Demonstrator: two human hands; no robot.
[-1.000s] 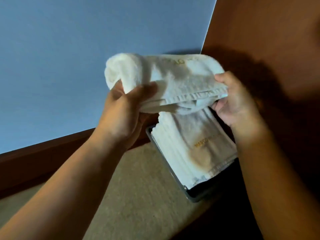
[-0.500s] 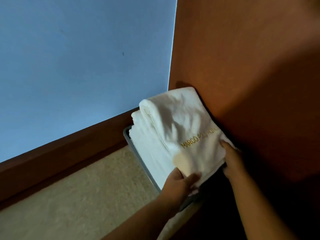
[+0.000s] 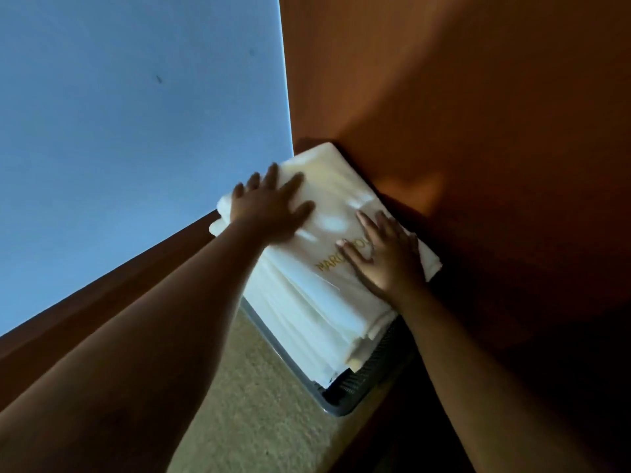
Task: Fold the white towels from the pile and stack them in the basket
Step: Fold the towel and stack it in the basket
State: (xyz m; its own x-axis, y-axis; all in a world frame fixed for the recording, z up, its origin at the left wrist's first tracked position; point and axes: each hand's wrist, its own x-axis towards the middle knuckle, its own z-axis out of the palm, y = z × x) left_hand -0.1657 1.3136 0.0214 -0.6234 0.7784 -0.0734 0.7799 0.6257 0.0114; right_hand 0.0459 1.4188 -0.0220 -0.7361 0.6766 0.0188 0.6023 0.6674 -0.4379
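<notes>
Item: folded white towel point(image 3: 327, 186), the top piece of a stack of white towels point(image 3: 300, 322) that fills the basket and rises well above its rim. The cloth is plain white and folded to a flat rectangle, with its rounded fold at the far end, and a line of gold lettering point(image 3: 324, 265) runs across its near half; the letters "MARC" are readable and the rest lies under the right hand. Soft shadows and pale patches of light fall on its upper face. The layered edges of the towels below show along the left side of the stack, roughly in line with one another, and one corner overhangs the right edge. Left hand point(image 3: 269, 209): flat, fingers spread wide, pressing on the far left part of the top towel, blurred. Right hand point(image 3: 386, 254): flat, fingers straight and slightly apart, pressing on the near right part, over the lettering. Neither hand grips anything. Basket point(image 3: 341, 408): dark grey with a mesh wall, only its near corner and a strip of its left rim visible under the towels. It stands on beige carpet point(image 3: 259, 404), pushed into the corner of the room. Surroundings: a pale blue wall point(image 3: 136, 131) to the left with a brown baseboard point(image 3: 68, 322) along its foot, and a brown wooden panel point(image 3: 478, 131) to the right, touching the far right edge of the stack.
</notes>
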